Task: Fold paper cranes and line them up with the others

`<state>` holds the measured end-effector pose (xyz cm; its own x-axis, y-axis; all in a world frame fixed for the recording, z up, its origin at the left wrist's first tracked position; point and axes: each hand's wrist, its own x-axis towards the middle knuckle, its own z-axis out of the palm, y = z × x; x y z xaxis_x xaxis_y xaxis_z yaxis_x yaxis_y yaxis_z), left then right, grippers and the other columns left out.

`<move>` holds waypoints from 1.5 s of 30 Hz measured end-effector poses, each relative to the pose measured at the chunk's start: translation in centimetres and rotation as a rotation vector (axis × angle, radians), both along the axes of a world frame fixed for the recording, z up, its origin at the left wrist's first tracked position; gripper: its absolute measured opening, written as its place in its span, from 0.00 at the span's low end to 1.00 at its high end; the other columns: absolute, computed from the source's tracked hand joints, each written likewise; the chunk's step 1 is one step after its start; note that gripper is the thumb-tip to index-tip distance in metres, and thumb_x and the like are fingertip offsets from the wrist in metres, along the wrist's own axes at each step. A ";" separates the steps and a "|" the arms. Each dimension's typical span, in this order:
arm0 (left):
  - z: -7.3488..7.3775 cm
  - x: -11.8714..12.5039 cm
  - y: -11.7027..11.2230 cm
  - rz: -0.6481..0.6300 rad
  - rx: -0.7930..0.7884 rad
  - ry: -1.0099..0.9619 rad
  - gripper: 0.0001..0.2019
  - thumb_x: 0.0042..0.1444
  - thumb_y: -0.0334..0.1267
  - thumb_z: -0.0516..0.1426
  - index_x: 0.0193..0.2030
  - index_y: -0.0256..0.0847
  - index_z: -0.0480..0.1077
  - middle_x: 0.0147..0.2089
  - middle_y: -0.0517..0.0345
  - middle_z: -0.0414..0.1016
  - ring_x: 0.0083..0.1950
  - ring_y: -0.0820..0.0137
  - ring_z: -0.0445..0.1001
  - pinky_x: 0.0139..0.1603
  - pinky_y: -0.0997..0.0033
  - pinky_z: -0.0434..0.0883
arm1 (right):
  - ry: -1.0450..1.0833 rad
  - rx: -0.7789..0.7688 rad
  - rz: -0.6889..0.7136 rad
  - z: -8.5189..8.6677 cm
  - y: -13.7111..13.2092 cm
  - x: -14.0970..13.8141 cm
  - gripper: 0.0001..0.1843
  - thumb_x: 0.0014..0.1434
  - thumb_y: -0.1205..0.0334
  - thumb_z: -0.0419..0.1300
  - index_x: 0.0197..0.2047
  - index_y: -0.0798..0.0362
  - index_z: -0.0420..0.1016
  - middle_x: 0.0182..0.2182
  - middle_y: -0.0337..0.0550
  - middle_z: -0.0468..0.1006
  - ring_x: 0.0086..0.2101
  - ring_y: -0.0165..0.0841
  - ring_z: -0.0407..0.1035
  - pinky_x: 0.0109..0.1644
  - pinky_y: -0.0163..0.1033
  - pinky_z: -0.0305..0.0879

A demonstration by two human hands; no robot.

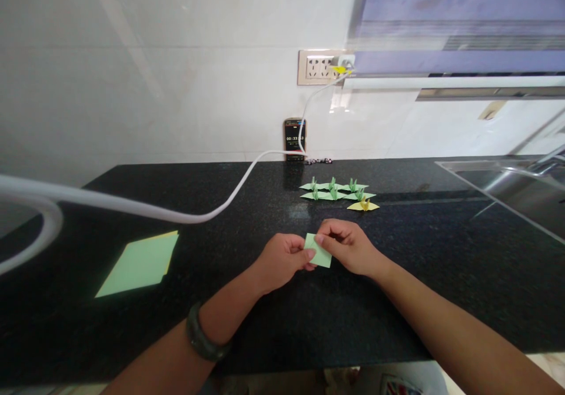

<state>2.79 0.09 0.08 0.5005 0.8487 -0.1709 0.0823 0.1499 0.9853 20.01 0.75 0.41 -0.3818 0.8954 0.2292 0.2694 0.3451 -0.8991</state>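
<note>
Green paper (pixel 319 252), a small flat folded piece, is pinched between both hands near the middle of the black stone tabletop (pixel 397 301). Whether it rests on the stone or is lifted just off it I cannot tell. The left hand (pixel 282 259) has its fingers (pixel 309 256) closed on the piece's left edge, thumb on top. The right hand (pixel 348 245) has its fingers (pixel 323 239) curled tight over the upper right edge. Neither hand is open, and both grip the same piece.

By the look of it, the work in hand is an early fold: the piece is a plain, roughly square packet with no points or wings raised. A clean crease from here would call for the edges to be matched. One hand would then hold them steady while the other presses along the fold line.

Beyond the hands, well apart from them, a cluster of folded green paper cranes (pixel 334 190) lies in two rows. One yellow crane (pixel 363 205) sits at the near right end. Far to the left lies a loose stack of sheets (pixel 139 262), green over yellow. A white cable (pixel 176 213) runs from the wall socket (pixel 320 67) across the stone. A phone (pixel 295 139) leans against the wall showing a timer. A steel sink (pixel 507 183) is at the right, and a dark wristband (pixel 203 339) circles the left wrist.
</note>
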 end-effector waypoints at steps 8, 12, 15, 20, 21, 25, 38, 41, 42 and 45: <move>1.4 -0.1 0.2 0.170 -0.068 0.002 0.11 0.47 0.40 0.56 0.32 0.32 0.69 0.28 0.51 0.75 0.28 0.72 0.73 0.30 0.74 0.67 | 0.042 -0.006 -0.027 -0.2 0.5 0.0 0.13 0.57 0.55 0.50 0.36 0.55 0.67 0.26 0.40 0.69 0.26 0.28 0.62 0.30 0.33 0.61; 1.6 -0.2 0.5 0.220 -0.126 -0.025 0.11 0.49 0.39 0.55 0.33 0.31 0.68 0.29 0.49 0.75 0.27 0.73 0.73 0.30 0.75 0.66 | -0.037 0.205 -0.119 -0.2 0.7 0.5 0.13 0.54 0.58 0.54 0.43 0.53 0.66 0.29 0.41 0.68 0.28 0.29 0.63 0.32 0.35 0.62; 1.4 -0.4 0.7 0.236 -0.135 -0.049 0.12 0.50 0.40 0.54 0.33 0.31 0.68 0.30 0.49 0.75 0.28 0.73 0.73 0.29 0.75 0.66 | -0.129 0.369 -0.085 0.2 0.6 0.9 0.18 0.51 0.62 0.57 0.47 0.52 0.64 0.35 0.45 0.66 0.32 0.31 0.63 0.33 0.37 0.63; 1.2 -0.6 0.9 0.244 -0.133 -0.076 0.13 0.50 0.42 0.54 0.33 0.32 0.68 0.30 0.49 0.75 0.28 0.73 0.73 0.29 0.75 0.66 | -0.242 0.537 0.036 0.7 0.5 1.1 0.17 0.49 0.64 0.59 0.45 0.50 0.67 0.40 0.47 0.63 0.42 0.36 0.60 0.41 0.42 0.63; 1.2 -0.6 0.9 0.246 -0.130 -0.072 0.12 0.50 0.42 0.54 0.33 0.32 0.68 0.30 0.49 0.75 0.28 0.73 0.73 0.29 0.75 0.66 | -0.250 0.550 0.043 0.7 0.6 1.1 0.17 0.49 0.64 0.59 0.44 0.50 0.68 0.40 0.47 0.63 0.42 0.36 0.60 0.42 0.42 0.62; 1.2 -0.5 0.9 0.239 -0.114 -0.042 0.12 0.50 0.42 0.53 0.34 0.32 0.68 0.30 0.50 0.75 0.29 0.73 0.73 0.30 0.75 0.65 | -0.251 0.568 0.036 0.6 0.7 0.9 0.15 0.49 0.65 0.58 0.42 0.50 0.69 0.40 0.46 0.63 0.41 0.35 0.60 0.43 0.43 0.62; 0.9 -0.4 0.8 0.170 -0.126 -0.149 0.14 0.50 0.41 0.54 0.40 0.33 0.68 0.36 0.49 0.75 0.37 0.68 0.74 0.38 0.70 0.67 | -0.281 0.613 -0.099 0.0 0.7 0.6 0.06 0.53 0.66 0.54 0.35 0.51 0.71 0.41 0.47 0.62 0.42 0.36 0.60 0.42 0.43 0.62; 0.9 -0.4 0.7 0.144 -0.125 -0.180 0.15 0.50 0.40 0.54 0.42 0.33 0.67 0.39 0.47 0.74 0.40 0.67 0.73 0.40 0.68 0.67 | -0.229 0.567 -0.132 0.1 0.6 0.2 0.05 0.54 0.66 0.52 0.33 0.53 0.69 0.42 0.48 0.63 0.43 0.36 0.60 0.46 0.44 0.61; 0.9 -0.4 0.6 0.138 -0.122 -0.184 0.15 0.50 0.40 0.54 0.42 0.33 0.67 0.40 0.47 0.74 0.40 0.67 0.73 0.41 0.68 0.67 | -0.218 0.551 -0.134 0.1 0.5 0.1 0.05 0.55 0.67 0.52 0.33 0.53 0.68 0.42 0.48 0.63 0.43 0.35 0.60 0.46 0.44 0.60; 0.9 -0.3 0.6 0.132 -0.118 -0.170 0.15 0.49 0.39 0.55 0.42 0.33 0.67 0.41 0.47 0.73 0.41 0.67 0.73 0.42 0.67 0.66 | -0.195 0.525 -0.155 0.0 0.5 -0.1 0.04 0.55 0.66 0.51 0.32 0.53 0.67 0.41 0.49 0.65 0.45 0.36 0.60 0.46 0.44 0.60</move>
<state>2.54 0.64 1.00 0.4170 0.8876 -0.1955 -0.1113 0.2634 0.9582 19.89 1.25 0.38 -0.3352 0.7295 0.5962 0.4956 0.6747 -0.5470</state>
